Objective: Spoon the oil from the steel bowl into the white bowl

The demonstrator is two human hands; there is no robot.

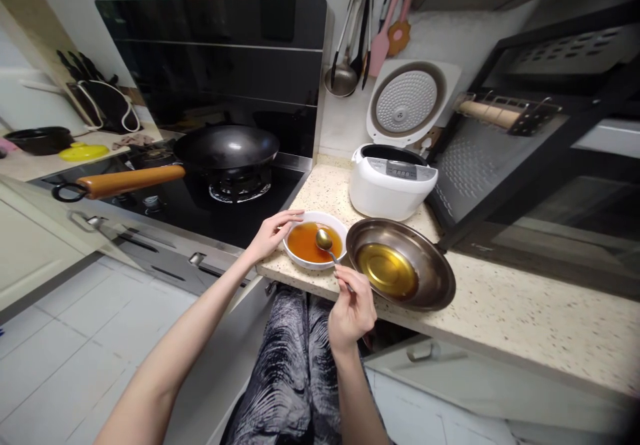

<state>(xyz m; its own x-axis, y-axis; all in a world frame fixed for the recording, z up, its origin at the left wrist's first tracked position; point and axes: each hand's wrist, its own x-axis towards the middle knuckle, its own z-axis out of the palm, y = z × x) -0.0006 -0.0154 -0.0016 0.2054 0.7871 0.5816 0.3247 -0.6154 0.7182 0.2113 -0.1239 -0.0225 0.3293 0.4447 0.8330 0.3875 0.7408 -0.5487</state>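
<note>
A white bowl (305,264) holding reddish-brown liquid sits near the counter's front edge. My left hand (273,237) rests against its left rim, fingers stretched out. A metal spoon (324,240) is gripped by its handle in my right hand (353,308), at the bowl's near right side. The spoon's head is over or at the surface of the liquid; I cannot tell how deep it dips. Just right of the bowl, a wide metal basin (433,268) contains a clear yellow liquid and reaches over the counter edge.
A white rice cooker (390,195) with its lid raised stands behind the basin. On the stove at left is a black wok (227,148), its wooden handle (133,182) pointing left. A dark oven-like appliance (545,185) lines the right. Ladles and spatulas (343,78) hang on the wall.
</note>
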